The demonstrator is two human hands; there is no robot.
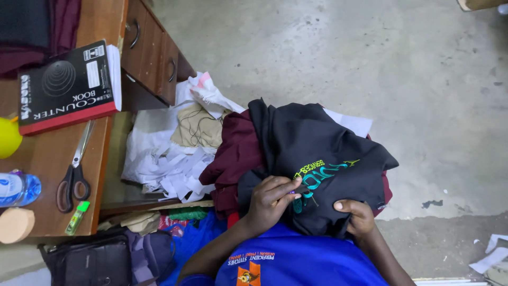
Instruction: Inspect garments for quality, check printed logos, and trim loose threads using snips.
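Both hands (270,198) (355,214) on black garment (312,143) — embroidered

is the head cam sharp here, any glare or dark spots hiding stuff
Head view: mostly sharp, with soft, even light on the concrete floor; mild glare on the glossy black book; the black garment swallows fold detail, though its teal embroidery reads clearly; the small tool in the left hand is too small to identify; the right hand grips the fabric edge.

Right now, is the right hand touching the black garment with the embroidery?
Touching. The head view shows the right hand gripping the lower edge of the black garment, with its fingers curled over the fabric and no gap visible.
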